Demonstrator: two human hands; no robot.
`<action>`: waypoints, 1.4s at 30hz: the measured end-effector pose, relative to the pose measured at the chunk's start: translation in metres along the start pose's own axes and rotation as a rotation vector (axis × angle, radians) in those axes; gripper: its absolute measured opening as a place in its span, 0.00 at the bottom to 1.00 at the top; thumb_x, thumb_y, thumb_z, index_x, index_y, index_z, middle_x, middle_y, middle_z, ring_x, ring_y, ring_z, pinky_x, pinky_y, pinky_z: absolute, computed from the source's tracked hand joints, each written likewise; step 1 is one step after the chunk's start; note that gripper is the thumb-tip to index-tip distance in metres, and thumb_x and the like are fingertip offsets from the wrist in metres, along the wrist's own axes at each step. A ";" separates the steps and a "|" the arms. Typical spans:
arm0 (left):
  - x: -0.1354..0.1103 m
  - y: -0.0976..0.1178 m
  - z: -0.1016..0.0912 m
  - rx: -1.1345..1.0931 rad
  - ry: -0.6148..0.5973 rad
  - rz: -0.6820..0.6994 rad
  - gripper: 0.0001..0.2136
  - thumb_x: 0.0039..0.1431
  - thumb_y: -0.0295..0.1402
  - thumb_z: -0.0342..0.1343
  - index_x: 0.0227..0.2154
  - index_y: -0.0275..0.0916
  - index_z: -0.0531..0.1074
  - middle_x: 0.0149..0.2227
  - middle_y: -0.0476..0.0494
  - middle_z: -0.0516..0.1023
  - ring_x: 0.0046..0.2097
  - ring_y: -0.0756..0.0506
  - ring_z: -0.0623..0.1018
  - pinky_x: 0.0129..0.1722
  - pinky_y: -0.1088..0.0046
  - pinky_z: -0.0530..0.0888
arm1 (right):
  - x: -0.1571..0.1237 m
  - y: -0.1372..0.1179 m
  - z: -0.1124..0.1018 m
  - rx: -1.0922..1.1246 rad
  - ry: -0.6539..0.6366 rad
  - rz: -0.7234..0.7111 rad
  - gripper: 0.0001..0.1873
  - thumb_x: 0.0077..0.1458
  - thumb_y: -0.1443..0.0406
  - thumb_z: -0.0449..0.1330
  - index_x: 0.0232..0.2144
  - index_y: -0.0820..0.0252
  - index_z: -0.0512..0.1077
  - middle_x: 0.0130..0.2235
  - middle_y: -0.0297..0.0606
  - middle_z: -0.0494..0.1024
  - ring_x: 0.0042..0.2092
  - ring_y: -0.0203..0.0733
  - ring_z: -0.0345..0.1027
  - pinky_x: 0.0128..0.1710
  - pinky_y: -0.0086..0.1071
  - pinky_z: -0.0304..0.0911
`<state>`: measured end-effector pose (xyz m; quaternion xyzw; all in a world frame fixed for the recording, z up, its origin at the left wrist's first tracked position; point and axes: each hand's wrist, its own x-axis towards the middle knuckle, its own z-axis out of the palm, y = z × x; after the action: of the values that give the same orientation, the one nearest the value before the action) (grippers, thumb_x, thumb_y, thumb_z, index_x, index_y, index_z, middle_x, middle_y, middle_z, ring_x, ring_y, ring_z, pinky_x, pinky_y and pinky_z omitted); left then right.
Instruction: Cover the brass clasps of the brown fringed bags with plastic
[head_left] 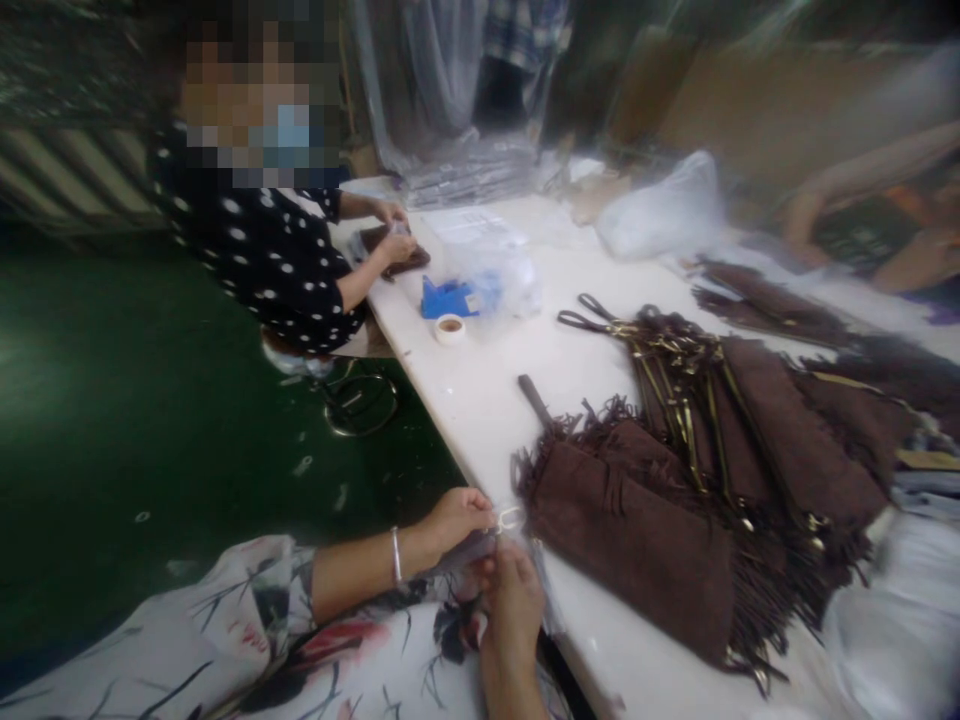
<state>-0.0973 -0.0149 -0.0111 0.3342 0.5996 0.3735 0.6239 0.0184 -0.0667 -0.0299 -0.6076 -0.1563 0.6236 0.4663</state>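
Observation:
Close to the table's near edge, my left hand (459, 522), with a bracelet on the wrist, is closed in a pinch at a small pale metal clasp (510, 518). My right hand (516, 592) is just below, its fingers pinched at the lower end of the same piece. A dark brown strap-like part (469, 550) hangs between the hands, partly hidden by the fingers. Beside them on the table lies a brown suede fringed bag (637, 530) with a wrist loop.
More brown fringed bags with gold zips (697, 400) are heaped on the white table (480, 400). A blue tape dispenser (444, 298), a tape roll (450, 330) and a plastic bag (664, 210) lie farther back. Co-workers' hands (397, 240) are at the left edge and far right.

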 end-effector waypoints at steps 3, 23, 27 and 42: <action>0.005 -0.001 0.010 0.026 0.014 0.038 0.06 0.45 0.32 0.59 0.26 0.35 0.70 0.23 0.48 0.72 0.25 0.50 0.70 0.26 0.76 0.64 | 0.003 0.002 0.002 0.015 0.031 -0.011 0.19 0.46 0.52 0.67 0.32 0.61 0.71 0.20 0.26 0.70 0.20 0.32 0.61 0.18 0.24 0.55; -0.007 -0.012 0.006 -0.003 -0.253 0.081 0.13 0.51 0.36 0.60 0.36 0.39 0.64 0.22 0.52 0.71 0.23 0.47 0.73 0.23 0.75 0.68 | -0.003 -0.014 -0.004 -0.379 0.005 -0.190 0.21 0.55 0.50 0.58 0.42 0.60 0.75 0.21 0.28 0.71 0.19 0.35 0.61 0.18 0.27 0.57; -0.003 -0.014 0.007 0.018 -0.177 0.139 0.07 0.52 0.32 0.56 0.32 0.38 0.65 0.24 0.51 0.71 0.25 0.49 0.73 0.23 0.77 0.66 | -0.003 -0.016 -0.005 -0.488 -0.015 -0.290 0.23 0.58 0.50 0.55 0.42 0.61 0.76 0.24 0.32 0.74 0.22 0.38 0.65 0.22 0.28 0.60; 0.002 -0.007 0.008 0.115 -0.099 0.232 0.05 0.53 0.32 0.55 0.27 0.38 0.65 0.23 0.54 0.67 0.23 0.52 0.67 0.22 0.79 0.63 | -0.001 -0.049 -0.001 -1.335 -0.124 -0.727 0.20 0.62 0.73 0.47 0.51 0.57 0.70 0.40 0.41 0.79 0.38 0.42 0.74 0.34 0.29 0.60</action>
<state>-0.0885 -0.0164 -0.0180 0.4544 0.5460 0.3912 0.5851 0.0379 -0.0427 0.0081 -0.6350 -0.7162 0.2371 0.1665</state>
